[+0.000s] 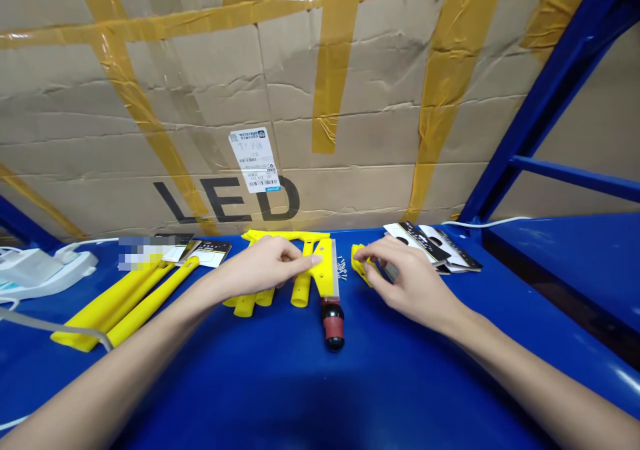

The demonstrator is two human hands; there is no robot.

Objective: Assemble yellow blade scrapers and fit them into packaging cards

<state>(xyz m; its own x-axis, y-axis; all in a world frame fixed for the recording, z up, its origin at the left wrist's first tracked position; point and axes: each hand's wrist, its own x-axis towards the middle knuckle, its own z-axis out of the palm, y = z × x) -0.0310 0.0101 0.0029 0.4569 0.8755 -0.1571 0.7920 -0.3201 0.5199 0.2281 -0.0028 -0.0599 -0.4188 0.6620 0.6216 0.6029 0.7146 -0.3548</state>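
My left hand point(273, 263) is closed on a yellow plastic scraper head point(325, 267) with a metal blade strip along its right edge; the thumb presses on its face. Just below that head lies a screwdriver point(333, 330) with a black and red handle. My right hand point(413, 280) has its fingers curled round a small yellow plastic piece point(358, 261), partly hidden by the fingers. Between the two hands is a little heap of small screws point(341, 268). Behind and under my left hand are more yellow T-shaped heads point(301, 289) with round sockets.
Long yellow handles point(150, 310) and printed cards point(213, 253) lie on the left, near a white power strip point(47, 273) with cables. More cards point(420, 243) sit at the right. A large taped carton point(300, 97) stands behind the blue table point(280, 390), beside a blue metal frame point(530, 117).
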